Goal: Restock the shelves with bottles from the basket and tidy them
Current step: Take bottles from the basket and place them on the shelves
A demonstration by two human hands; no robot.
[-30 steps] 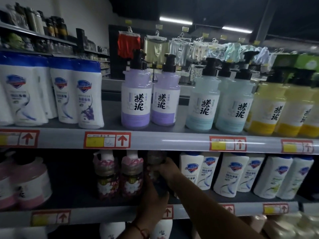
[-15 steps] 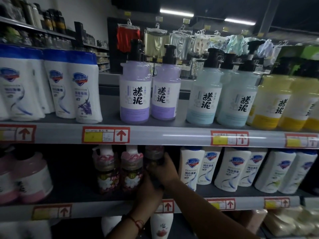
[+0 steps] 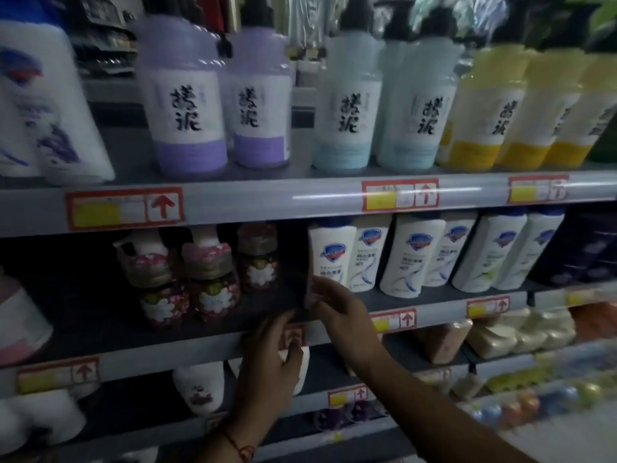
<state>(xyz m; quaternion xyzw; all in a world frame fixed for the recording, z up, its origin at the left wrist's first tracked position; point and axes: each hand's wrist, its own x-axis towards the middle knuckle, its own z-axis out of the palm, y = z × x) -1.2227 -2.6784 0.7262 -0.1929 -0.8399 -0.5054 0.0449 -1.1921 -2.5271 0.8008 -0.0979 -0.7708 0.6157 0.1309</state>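
Three dark floral pump bottles stand on the middle shelf [image 3: 100, 329]: one at the left [image 3: 153, 279], one in the middle [image 3: 210, 282] and a third [image 3: 257, 259] set further back to their right. Both hands are off that third bottle. My left hand [image 3: 270, 355] hangs at the shelf's front edge with loosely curled fingers and holds nothing. My right hand [image 3: 337, 305] is just right of it, fingertips by a dark upright divider [image 3: 304, 282] beside a white bottle [image 3: 329, 259]. The frame is blurred. No basket is in view.
Purple [image 3: 187, 105], pale blue [image 3: 347, 105] and yellow [image 3: 480, 108] pump bottles line the top shelf, with white bottles [image 3: 50, 105] at its left. More white bottles [image 3: 414, 259] fill the middle shelf's right side. White bottles [image 3: 200, 385] and packets [image 3: 500, 332] sit on the lower shelves.
Both hands have let go of the third floral bottle and drawn back to the shelf's front edge. The view has dropped and moved closer to the shelves.
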